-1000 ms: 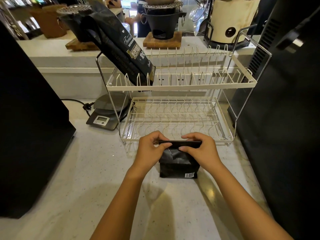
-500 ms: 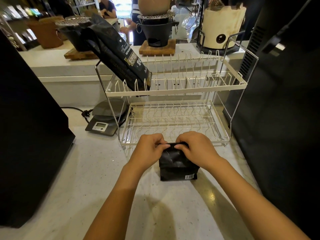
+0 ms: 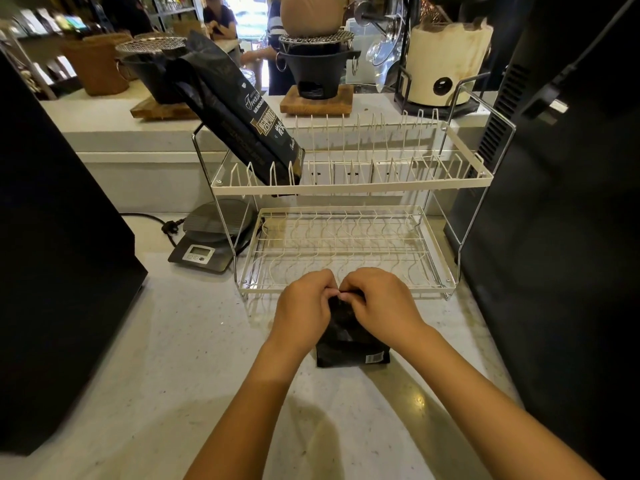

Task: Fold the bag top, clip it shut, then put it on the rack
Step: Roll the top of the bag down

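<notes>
A small black bag [image 3: 349,344] stands on the pale counter just in front of a white two-tier wire rack [image 3: 349,187]. My left hand [image 3: 304,308] and my right hand [image 3: 381,304] are both closed on the bag's top, fingertips meeting at its middle, so the top edge is hidden under them. A barcode label shows at the bag's lower right. No clip is visible. A larger black coffee bag [image 3: 242,116] leans in the left end of the rack's upper tier.
A digital scale [image 3: 207,242] with a cord sits left of the rack. Large black machines stand at the left [image 3: 59,244] and right [image 3: 561,237]. Behind the rack is a raised ledge with black stoves on wooden boards and a cream canister. People stand far behind.
My hands have drawn together from the bag's top corners to its middle, bunching and pressing the top down. The view has tilted downward a little.
</notes>
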